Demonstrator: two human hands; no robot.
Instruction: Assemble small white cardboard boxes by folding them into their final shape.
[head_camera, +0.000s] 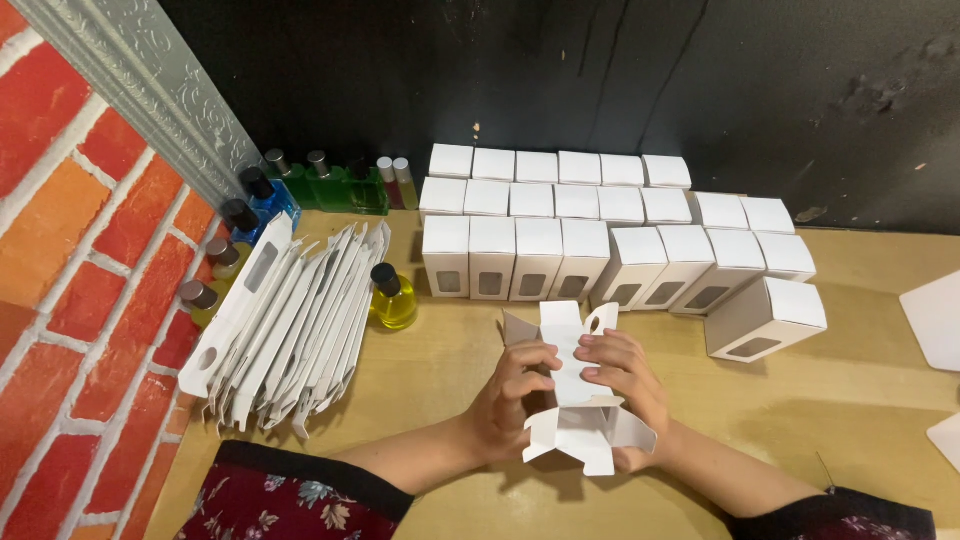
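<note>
Both hands hold one small white carton (574, 400) with its flaps open, low over the wooden table (860, 400). My left hand (512, 398) grips its left side, fingers curled over the front panel. My right hand (625, 385) clasps the right side, fingertips pressing the upper panel. The carton's top flaps point toward the far wall and its bottom flaps splay toward me. A round bottle of yellow liquid with a black cap (392, 296) stands just left of the hands.
Several assembled white window boxes (560, 215) stand in rows at the back; one (765, 318) sits apart at right. A leaning stack of flat cartons (290, 325) rests at left. Coloured bottles (300, 185) line the brick wall. White sheets (935, 320) lie at the right edge.
</note>
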